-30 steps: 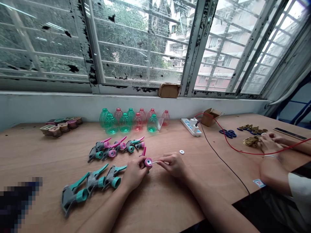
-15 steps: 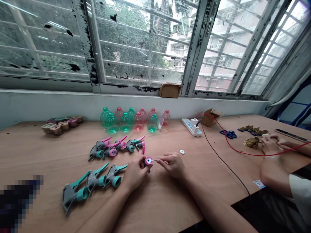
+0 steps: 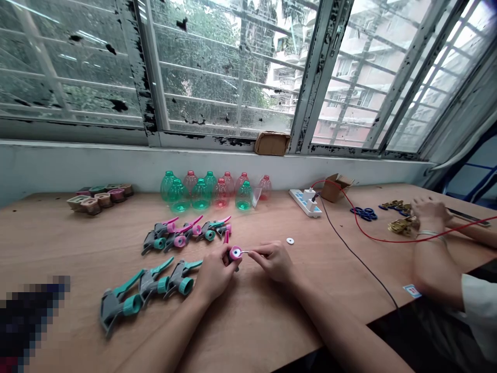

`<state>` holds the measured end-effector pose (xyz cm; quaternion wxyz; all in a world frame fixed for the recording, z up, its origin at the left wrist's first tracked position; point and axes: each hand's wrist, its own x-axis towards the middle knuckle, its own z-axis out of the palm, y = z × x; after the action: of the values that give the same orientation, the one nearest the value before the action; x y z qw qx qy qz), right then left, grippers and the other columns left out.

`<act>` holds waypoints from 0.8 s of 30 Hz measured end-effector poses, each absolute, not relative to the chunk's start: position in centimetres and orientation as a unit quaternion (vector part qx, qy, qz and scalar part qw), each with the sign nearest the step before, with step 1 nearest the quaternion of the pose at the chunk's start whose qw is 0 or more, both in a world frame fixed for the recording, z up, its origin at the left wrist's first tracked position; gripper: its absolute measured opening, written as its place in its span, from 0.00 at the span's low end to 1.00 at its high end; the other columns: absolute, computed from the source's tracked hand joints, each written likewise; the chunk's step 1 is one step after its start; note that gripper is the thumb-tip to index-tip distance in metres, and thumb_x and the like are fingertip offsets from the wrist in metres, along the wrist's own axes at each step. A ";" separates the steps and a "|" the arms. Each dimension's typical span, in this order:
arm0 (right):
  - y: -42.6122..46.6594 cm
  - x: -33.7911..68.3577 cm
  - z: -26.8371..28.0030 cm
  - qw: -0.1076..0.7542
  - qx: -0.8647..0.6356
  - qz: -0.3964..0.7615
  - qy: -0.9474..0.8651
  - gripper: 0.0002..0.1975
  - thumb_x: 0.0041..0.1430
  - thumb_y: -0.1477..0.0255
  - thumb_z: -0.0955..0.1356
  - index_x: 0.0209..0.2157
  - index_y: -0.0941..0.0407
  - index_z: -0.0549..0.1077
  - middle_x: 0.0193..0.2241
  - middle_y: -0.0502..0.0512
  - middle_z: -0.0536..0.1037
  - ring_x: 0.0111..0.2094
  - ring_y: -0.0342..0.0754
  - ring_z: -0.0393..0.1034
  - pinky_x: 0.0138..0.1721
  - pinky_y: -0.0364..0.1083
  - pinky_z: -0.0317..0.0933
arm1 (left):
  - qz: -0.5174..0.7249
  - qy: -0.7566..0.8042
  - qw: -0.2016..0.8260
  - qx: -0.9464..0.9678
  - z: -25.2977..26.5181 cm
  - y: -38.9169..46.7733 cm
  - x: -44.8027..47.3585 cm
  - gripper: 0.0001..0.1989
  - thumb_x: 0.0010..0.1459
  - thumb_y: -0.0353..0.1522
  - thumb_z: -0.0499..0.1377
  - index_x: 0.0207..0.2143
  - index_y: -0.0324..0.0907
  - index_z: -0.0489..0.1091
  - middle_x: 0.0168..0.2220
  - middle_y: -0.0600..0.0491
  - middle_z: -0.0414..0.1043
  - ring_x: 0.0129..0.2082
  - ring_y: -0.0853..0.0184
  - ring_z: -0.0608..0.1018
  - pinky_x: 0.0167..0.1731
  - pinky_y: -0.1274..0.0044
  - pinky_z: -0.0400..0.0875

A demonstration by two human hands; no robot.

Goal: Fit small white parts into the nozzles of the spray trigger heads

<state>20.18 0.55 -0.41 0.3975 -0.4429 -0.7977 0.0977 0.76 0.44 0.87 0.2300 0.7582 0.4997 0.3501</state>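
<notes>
The spray head (image 3: 235, 253) is still held by the left hand (image 3: 213, 270), a thin stick (image 3: 244, 252) by the right hand (image 3: 274, 260); a co-worker's hand (image 3: 429, 210) is moved farther.

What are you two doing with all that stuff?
One person's left hand holds a spray head, and the right hand points a thin stick at its pink collar. Other spray heads lie to the left, and green and red bottles stand by the wall. At right, another person's hand is beside gold-coloured pieces.
</notes>
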 end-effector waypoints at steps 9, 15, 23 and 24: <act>0.8 20.1 -0.9 0.432 -0.431 0.161 -0.776 0.19 0.61 0.61 0.64 0.27 0.57 0.80 0.17 0.50 0.70 0.20 0.40 0.59 0.23 0.40 0.50 | 0.363 0.474 0.259 0.759 0.8 0.5 0.7 0.11 0.54 0.39 0.55 0.33 0.41 0.71 0.20 0.57 0.66 0.21 0.70 0.66 0.22 0.80 0.55; 1.1 20.1 -1.1 0.439 -0.424 0.207 -0.764 0.20 0.60 0.61 0.64 0.24 0.59 0.78 0.16 0.49 0.70 0.20 0.40 0.60 0.22 0.40 0.51 | 0.358 0.446 0.284 0.770 0.8 0.4 0.9 0.11 0.55 0.39 0.55 0.31 0.40 0.69 0.25 0.55 0.71 0.24 0.69 0.69 0.24 0.80 0.57; 1.2 19.9 -1.4 0.441 -0.406 0.230 -0.766 0.16 0.58 0.63 0.66 0.27 0.58 0.80 0.20 0.52 0.75 0.21 0.41 0.64 0.24 0.40 0.54 | 0.342 0.444 0.268 0.784 0.7 0.3 1.0 0.11 0.56 0.38 0.55 0.33 0.41 0.71 0.25 0.55 0.71 0.24 0.69 0.69 0.24 0.80 0.56; 1.1 19.9 -1.4 0.440 -0.407 0.231 -0.767 0.16 0.58 0.63 0.66 0.27 0.58 0.80 0.20 0.52 0.76 0.21 0.41 0.64 0.24 0.40 0.54 | 0.339 0.442 0.267 0.786 0.6 0.4 1.0 0.10 0.56 0.38 0.54 0.33 0.41 0.71 0.25 0.55 0.72 0.24 0.69 0.69 0.24 0.80 0.56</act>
<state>19.87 1.14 -1.41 0.4397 -0.4066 -0.7666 0.2314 0.97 0.37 0.59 0.2674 0.7865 0.4418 0.3388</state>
